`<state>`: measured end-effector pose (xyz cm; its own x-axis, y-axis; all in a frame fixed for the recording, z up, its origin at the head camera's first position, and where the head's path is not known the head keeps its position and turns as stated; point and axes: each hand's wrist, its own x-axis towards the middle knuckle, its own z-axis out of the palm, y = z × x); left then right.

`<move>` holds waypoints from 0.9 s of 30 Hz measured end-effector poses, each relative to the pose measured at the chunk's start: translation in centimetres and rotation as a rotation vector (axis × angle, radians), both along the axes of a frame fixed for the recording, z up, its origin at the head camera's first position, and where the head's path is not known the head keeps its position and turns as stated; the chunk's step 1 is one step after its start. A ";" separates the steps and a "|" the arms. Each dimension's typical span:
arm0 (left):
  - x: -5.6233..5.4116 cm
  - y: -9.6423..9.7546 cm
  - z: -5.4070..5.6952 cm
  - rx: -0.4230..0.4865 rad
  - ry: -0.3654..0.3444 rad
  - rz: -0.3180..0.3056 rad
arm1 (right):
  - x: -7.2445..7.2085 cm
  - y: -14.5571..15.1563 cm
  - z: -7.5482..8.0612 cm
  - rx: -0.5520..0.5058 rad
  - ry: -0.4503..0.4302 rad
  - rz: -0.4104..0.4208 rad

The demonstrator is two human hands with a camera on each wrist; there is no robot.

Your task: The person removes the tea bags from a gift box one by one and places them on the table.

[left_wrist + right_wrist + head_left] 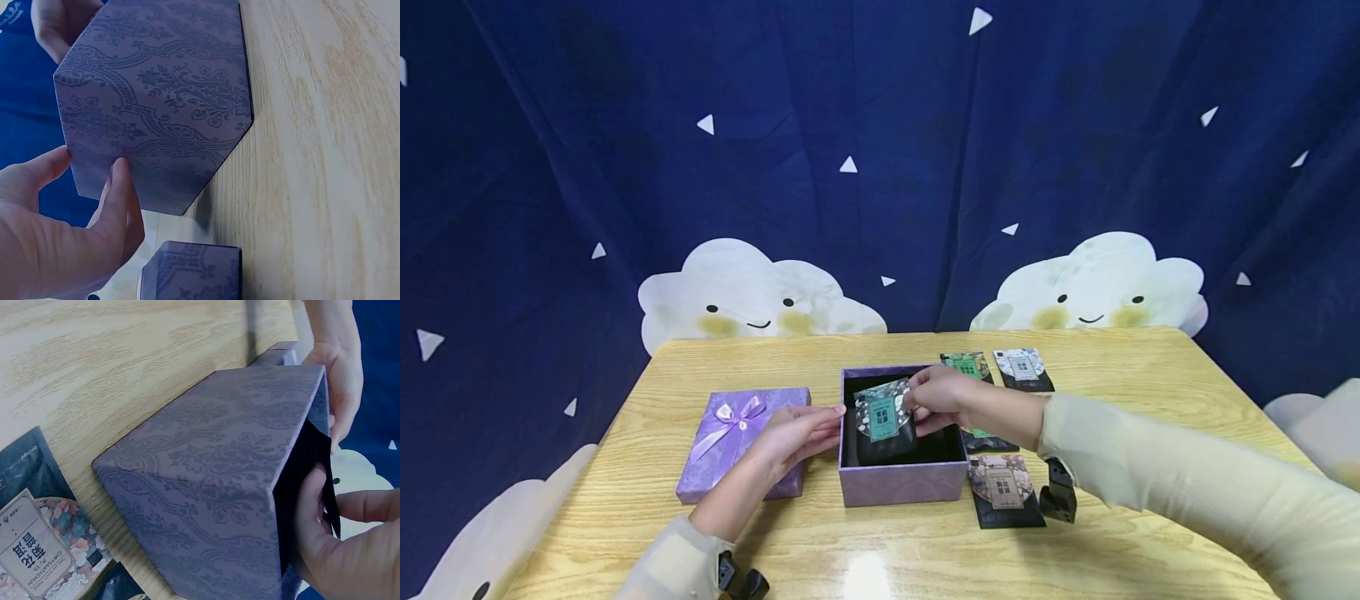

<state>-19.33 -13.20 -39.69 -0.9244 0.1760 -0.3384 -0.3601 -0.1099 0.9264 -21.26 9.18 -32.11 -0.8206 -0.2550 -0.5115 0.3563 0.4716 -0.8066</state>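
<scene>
A purple patterned gift box [904, 487] with a black inside stands without its lid at mid-table. My right hand [942, 395] pinches a dark tea pouch [880, 425] with a teal label by its right edge. The pouch is tilted, its lower part inside the box. In the right wrist view, the thumb and fingers of the right hand [350, 540] reach over the rim. My left hand [796, 440] rests its fingertips against the box's left side, the thumb at the rim; the left wrist view shows these fingers [119, 187] fairly straight.
The purple lid [718, 429] with a bow lies left of the box, partly behind the left arm. Right of the box lie a pink floral pouch [1002, 492], a white floral pouch [1025, 368] and green-labelled pouches [967, 363], partly covered by the right arm.
</scene>
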 end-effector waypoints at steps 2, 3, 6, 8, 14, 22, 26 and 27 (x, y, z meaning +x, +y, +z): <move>0.0 0.0 0.0 -0.001 0.000 0.002 | 0.1 0.2 0.1 -0.015 0.007 0.003; 0.0 0.0 0.0 -0.003 -0.001 0.003 | 0.2 0.3 0.2 -0.023 0.011 0.007; 0.1 0.0 0.1 -0.010 -0.002 0.007 | 0.4 0.6 0.3 -0.043 0.018 0.008; 0.1 0.0 0.1 -0.015 -0.002 0.010 | 0.4 0.8 0.4 -0.059 0.018 0.001; 0.2 0.0 0.2 -0.029 0.000 0.008 | 0.7 1.5 0.7 -0.103 0.020 -0.016; 0.2 0.0 0.2 -0.032 0.001 0.013 | 0.9 2.7 0.8 -0.130 0.028 -0.010; 0.2 0.0 0.2 -0.026 0.001 0.009 | 0.9 3.3 0.8 -0.131 0.031 -0.030; 0.2 0.0 0.2 -0.024 0.002 0.008 | 1.0 3.4 0.8 -0.131 0.032 -0.037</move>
<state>-19.11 -13.20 -39.51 -0.9266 0.1605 -0.3402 -0.3570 -0.0903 0.9297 -20.30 12.61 -31.27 -0.8460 -0.2876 -0.4490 0.3443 0.3483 -0.8719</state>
